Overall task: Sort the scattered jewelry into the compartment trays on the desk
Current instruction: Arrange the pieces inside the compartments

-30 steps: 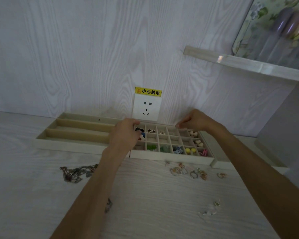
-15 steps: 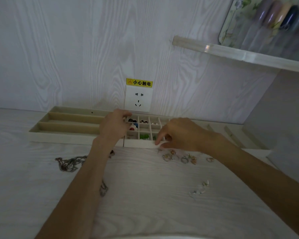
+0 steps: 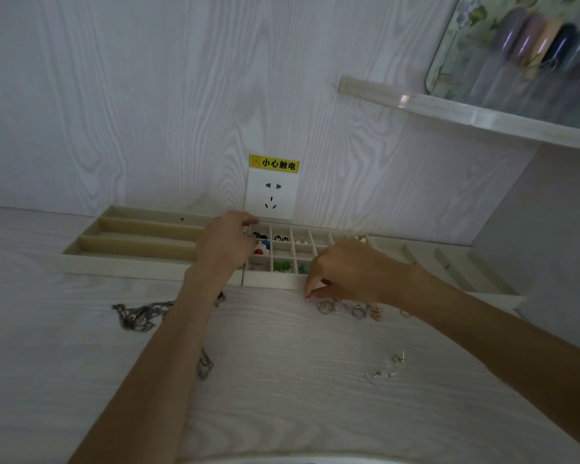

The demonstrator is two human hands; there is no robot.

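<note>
Left hand [image 3: 226, 244]: forearm extended forward, fingers curled downward, knuckles up. Right hand [image 3: 345, 271]: reaching in from the right, lower than the left hand, fingers [image 3: 310, 289] pinched together, tips pointing down.

Yellow warning sticker [image 3: 274, 163] above wall socket [image 3: 271, 195]: triangle sign, "小心触电".

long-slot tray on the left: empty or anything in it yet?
Nearly empty. The long-slot tray shows bare beige channels; only one small dark speck sits in the back slot. The left hand hides its right end.
</note>
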